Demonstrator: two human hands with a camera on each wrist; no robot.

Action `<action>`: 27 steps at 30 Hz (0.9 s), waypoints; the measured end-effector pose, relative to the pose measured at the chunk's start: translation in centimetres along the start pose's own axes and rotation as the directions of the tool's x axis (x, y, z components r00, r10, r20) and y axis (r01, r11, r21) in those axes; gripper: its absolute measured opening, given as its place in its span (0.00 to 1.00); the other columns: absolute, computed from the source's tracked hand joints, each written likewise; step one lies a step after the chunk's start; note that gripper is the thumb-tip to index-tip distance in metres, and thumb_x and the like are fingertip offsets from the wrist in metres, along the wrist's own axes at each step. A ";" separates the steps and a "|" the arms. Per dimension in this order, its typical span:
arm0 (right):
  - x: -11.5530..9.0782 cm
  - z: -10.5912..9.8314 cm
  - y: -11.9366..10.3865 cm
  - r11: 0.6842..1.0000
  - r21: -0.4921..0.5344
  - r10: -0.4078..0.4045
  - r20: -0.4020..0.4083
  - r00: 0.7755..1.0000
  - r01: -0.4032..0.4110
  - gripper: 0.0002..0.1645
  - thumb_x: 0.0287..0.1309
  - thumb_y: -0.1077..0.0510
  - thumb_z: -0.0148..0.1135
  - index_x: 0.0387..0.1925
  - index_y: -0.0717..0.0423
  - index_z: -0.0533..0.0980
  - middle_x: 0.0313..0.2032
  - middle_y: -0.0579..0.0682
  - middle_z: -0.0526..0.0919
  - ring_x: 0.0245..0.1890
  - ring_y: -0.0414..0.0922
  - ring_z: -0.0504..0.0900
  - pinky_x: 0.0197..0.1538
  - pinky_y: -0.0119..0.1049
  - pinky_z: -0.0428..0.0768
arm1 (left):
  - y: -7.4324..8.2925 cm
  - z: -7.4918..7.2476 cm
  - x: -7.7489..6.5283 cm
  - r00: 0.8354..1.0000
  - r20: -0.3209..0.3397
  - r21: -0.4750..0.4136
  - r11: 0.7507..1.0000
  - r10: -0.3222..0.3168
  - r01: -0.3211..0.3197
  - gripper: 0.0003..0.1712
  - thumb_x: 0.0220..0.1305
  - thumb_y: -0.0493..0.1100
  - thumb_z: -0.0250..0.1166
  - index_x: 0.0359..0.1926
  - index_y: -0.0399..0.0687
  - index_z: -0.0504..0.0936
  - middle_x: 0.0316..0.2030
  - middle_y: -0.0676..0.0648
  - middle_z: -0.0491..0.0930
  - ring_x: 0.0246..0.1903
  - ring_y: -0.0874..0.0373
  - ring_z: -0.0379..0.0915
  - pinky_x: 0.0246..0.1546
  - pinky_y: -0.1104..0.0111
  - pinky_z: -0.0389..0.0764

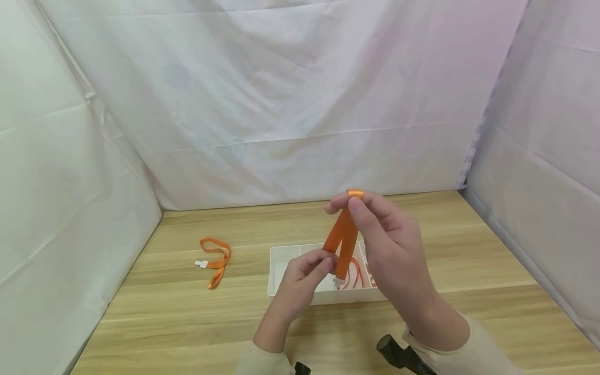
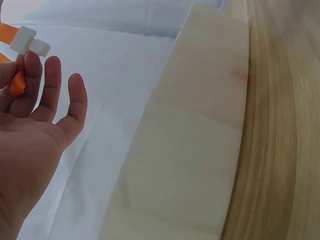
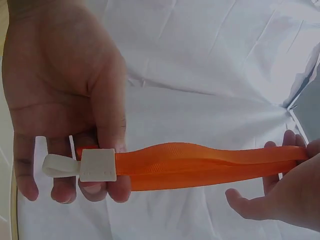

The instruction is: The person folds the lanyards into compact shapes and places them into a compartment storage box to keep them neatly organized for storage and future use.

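My right hand [image 1: 394,239] holds up an orange lanyard [image 1: 349,237], its top fold looped over the index finger with the thumb against it. Lower down, my left hand [image 1: 304,276] pinches the same strap between thumb and fingers. At the strap's lower end hangs a white plastic clip [image 3: 98,165] with a small white loop, beside the left fingers. In the left wrist view, that clip [image 2: 22,40] shows above the left fingertips, with the other fingers spread. Both hands are above a white divided box [image 1: 337,297], which the left hand partly hides.
Orange straps [image 1: 357,273] lie inside the box. To its left, another orange lanyard [image 1: 222,258] with a white clip lies coiled on the wooden table [image 1: 159,312]. White cloth [image 1: 281,104] hangs behind and along both sides.
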State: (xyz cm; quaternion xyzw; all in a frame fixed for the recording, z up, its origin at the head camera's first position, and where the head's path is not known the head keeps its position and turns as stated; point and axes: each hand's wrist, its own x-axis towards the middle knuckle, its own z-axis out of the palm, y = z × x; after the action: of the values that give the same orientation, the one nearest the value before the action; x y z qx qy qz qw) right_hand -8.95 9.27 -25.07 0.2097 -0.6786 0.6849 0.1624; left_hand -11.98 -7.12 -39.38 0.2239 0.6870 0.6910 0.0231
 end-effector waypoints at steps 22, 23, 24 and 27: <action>0.5 -0.7 -0.4 0.995 0.079 0.062 -0.006 0.998 -0.062 0.16 0.82 0.58 0.53 0.50 0.64 0.84 0.42 0.53 0.89 0.59 0.56 0.78 0.61 0.34 0.79 | -1.4 -0.3 0.3 0.993 0.019 -0.186 0.975 -0.119 0.121 0.12 0.80 0.38 0.58 0.52 0.31 0.70 0.40 0.37 0.84 0.42 0.59 0.84 0.54 0.61 0.87; 0.5 -0.7 -0.4 0.994 0.079 0.070 -0.002 0.998 -0.070 0.16 0.82 0.57 0.53 0.50 0.64 0.84 0.42 0.52 0.89 0.60 0.56 0.78 0.61 0.34 0.78 | -1.5 -0.4 0.4 0.988 0.009 -0.173 0.972 -0.157 0.157 0.13 0.79 0.39 0.60 0.52 0.30 0.73 0.40 0.41 0.84 0.42 0.59 0.84 0.53 0.61 0.88; 0.5 -0.7 -0.4 0.994 0.079 0.075 0.002 0.997 -0.075 0.16 0.82 0.57 0.53 0.50 0.64 0.84 0.42 0.52 0.89 0.60 0.56 0.77 0.61 0.34 0.78 | -1.5 -0.4 0.4 0.981 0.000 -0.162 0.968 -0.193 0.191 0.14 0.78 0.40 0.62 0.53 0.30 0.76 0.39 0.46 0.85 0.42 0.59 0.84 0.52 0.62 0.88; 0.5 -0.7 -0.3 0.993 0.084 0.080 0.004 0.997 -0.080 0.17 0.82 0.57 0.53 0.50 0.63 0.84 0.43 0.52 0.89 0.61 0.56 0.78 0.62 0.33 0.78 | -1.6 -0.4 0.5 0.964 -0.025 -0.174 0.950 -0.266 0.258 0.16 0.77 0.42 0.65 0.52 0.30 0.82 0.38 0.52 0.85 0.42 0.58 0.84 0.52 0.62 0.90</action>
State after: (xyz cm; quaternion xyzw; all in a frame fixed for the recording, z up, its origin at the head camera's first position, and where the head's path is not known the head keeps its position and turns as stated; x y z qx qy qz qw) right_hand -9.28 9.94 -24.54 0.1894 -0.6572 0.7187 0.1256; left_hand -13.04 -7.22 -40.74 0.1112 0.6500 0.7426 0.1173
